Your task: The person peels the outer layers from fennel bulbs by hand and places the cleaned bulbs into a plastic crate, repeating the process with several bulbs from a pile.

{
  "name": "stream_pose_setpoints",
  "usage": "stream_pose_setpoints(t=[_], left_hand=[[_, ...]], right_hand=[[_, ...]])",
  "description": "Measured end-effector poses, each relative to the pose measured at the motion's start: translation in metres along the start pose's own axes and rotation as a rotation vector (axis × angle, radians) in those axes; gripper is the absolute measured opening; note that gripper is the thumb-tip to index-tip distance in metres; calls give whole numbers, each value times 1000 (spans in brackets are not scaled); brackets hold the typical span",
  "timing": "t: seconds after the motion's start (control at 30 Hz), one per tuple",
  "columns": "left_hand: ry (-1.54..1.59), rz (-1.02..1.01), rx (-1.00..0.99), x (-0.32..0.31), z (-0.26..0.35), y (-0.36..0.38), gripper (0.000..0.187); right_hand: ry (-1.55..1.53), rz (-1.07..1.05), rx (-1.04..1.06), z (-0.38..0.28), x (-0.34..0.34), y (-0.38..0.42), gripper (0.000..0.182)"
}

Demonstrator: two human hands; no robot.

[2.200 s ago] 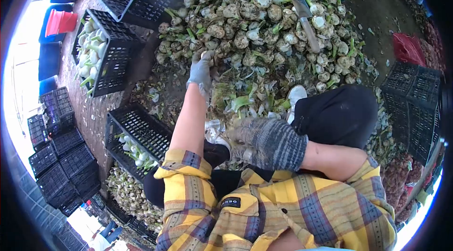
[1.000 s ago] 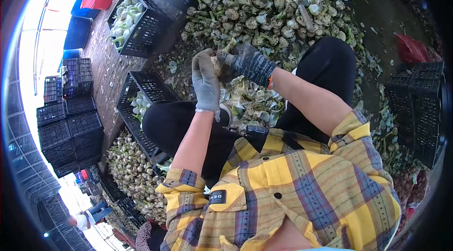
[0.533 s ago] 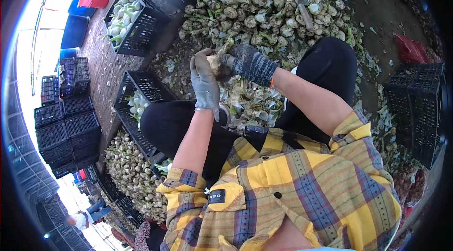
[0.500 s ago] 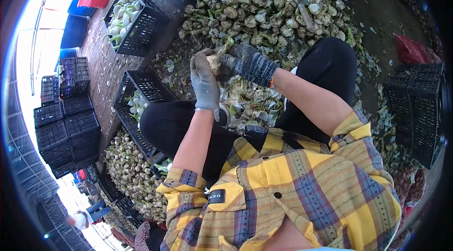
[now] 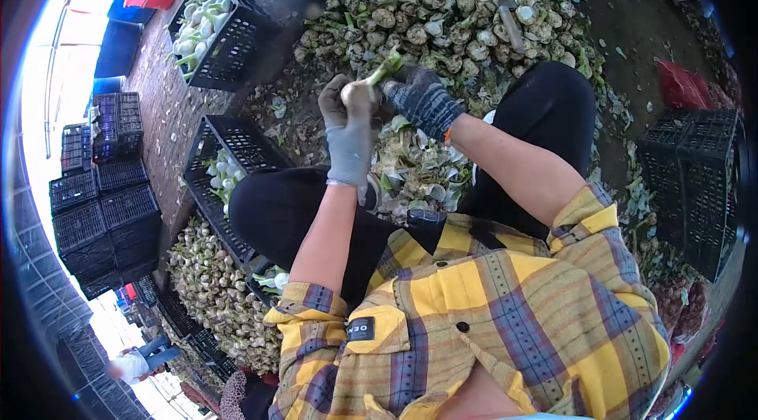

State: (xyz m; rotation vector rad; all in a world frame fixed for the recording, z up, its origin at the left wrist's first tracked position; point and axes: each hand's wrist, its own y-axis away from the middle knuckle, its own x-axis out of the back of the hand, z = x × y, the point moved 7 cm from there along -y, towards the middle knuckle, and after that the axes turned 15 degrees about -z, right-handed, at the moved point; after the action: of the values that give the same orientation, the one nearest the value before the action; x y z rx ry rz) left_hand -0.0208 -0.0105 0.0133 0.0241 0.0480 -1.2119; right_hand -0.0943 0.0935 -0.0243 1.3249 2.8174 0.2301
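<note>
A pale garlic bulb (image 5: 357,94) with a green stem is in front of my knees, tilted with its stem up and to the right. My left hand (image 5: 347,128), in a grey glove soiled at the fingers, is closed around the bulb. My right hand (image 5: 422,98), in a dark speckled knitted glove, has its fingers closed at the stem side of the bulb; the fingertips are partly hidden and blurred. Below both hands, loose skins and leaf scraps (image 5: 418,167) cover the ground between my legs.
Ahead lies a heap of dirty bulbs (image 5: 426,9) with a handled blade (image 5: 509,17) on top. Black crates with cleaned white bulbs stand at the left, one crate (image 5: 217,41) farther off and another crate (image 5: 237,144) by my knee. Stacked crates (image 5: 691,183) stand right.
The bulb has turned in my hands, its stem now leaning more to the right, and its surface shows paler. My left fingers have shifted around it.
</note>
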Motion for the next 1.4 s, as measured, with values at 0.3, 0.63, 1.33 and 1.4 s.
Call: stream_pose_setpoints(t=[0.3,0.63,1.33,1.4], left_hand=[[22,-71,173,9,-24,-1,46],[312,-117,376,6,-27,5,39],[356,-6,464,25,-36,0,36],[500,67,383,30,-39,-5,32]], right_hand=[[-54,-23,-93,8,-1,2,29],[-68,-23,-29,2,-1,2,26],[-327,-82,-37,-9,-15,17,26],[-631,24,-98,2,-4,11,21]])
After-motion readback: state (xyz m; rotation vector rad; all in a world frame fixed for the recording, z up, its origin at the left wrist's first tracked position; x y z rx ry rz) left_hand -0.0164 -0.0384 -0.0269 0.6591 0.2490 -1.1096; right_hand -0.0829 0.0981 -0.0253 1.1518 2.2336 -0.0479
